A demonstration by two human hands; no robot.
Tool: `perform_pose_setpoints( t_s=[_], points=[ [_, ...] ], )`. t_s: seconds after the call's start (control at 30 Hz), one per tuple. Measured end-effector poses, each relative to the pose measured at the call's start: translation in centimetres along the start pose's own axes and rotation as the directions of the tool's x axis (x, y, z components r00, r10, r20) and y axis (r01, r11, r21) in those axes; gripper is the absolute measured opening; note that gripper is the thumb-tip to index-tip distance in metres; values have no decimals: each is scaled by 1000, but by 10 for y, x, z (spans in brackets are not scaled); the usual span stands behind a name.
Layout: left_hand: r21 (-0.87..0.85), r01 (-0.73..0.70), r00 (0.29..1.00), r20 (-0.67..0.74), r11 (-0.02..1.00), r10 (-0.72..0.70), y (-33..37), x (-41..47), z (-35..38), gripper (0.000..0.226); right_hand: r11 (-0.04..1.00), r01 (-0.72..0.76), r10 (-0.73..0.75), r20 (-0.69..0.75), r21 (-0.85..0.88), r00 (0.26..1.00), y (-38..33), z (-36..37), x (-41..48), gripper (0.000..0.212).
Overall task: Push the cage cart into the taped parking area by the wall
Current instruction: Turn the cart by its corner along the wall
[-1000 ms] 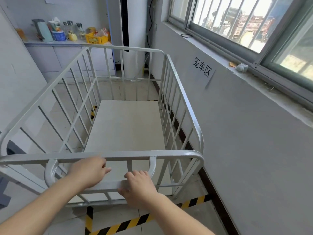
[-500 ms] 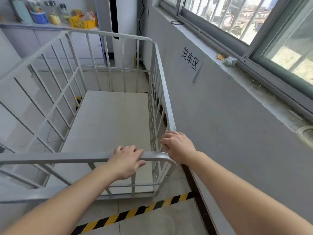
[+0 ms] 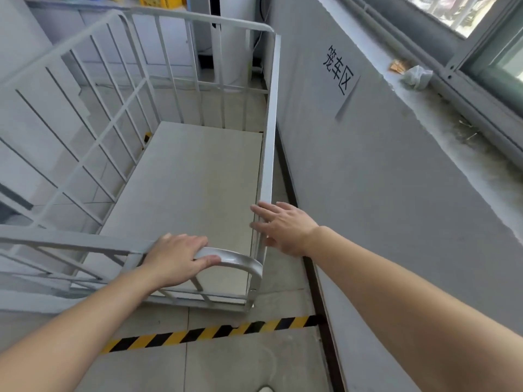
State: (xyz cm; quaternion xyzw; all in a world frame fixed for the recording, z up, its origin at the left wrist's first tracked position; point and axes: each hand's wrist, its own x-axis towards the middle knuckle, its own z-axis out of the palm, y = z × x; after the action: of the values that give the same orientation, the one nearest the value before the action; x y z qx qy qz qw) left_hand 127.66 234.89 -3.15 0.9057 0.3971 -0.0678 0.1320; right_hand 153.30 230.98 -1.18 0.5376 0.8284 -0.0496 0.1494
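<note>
The cage cart [image 3: 181, 176] is seen standing on the floor [image 3: 240, 360] just beside the grey wall [image 3: 382, 193], with its long right side running along it and only a thin gap left between. The near end of the cart is seen just past the yellow and black tape [image 3: 215, 332] on the floor, so the cart is judged to be almost fully in its parking place. A paper sign [image 3: 339, 69] is stuck on the wall above it. The left hand [image 3: 175, 258] is laid over the rounded top rail at the near right corner, with its fingers [image 3: 181, 239] curled over the bar and the thumb tucked under it. The right hand [image 3: 283, 224] is held flat against the top rail of the side by the wall, with its fingers [image 3: 263, 210] spread and not closed around anything. The cart is made of white metal bars with a flat bottom board, and nothing is carried in it, so it is judged to be stiff and fairly light to roll. The painted bars look smooth and may be a little slippery. The top rail at the near end is judged the best place to be held, because it is strong and round. Care is needed so that fingers are not pinched between the side rail and the wall.
</note>
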Motion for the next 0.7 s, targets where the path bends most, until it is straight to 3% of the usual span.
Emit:
perform_pose_setpoints(
  t_s=[0.13,0.53,0.7],
  points=[
    [-44,5,1000,-3,999,-5,-7,-7,0,94,997,63,-64,-34,-37,997,5,0,11,55],
    [-112,32,999,22,993,-30,-33,-27,2,91,986,161,-164,-116,-39,980,-9,-4,29,56],
    [-106,19,999,40,994,-15,-40,-32,0,100,981,189,-192,-108,-36,975,-11,-11,40,62]
  ],
)
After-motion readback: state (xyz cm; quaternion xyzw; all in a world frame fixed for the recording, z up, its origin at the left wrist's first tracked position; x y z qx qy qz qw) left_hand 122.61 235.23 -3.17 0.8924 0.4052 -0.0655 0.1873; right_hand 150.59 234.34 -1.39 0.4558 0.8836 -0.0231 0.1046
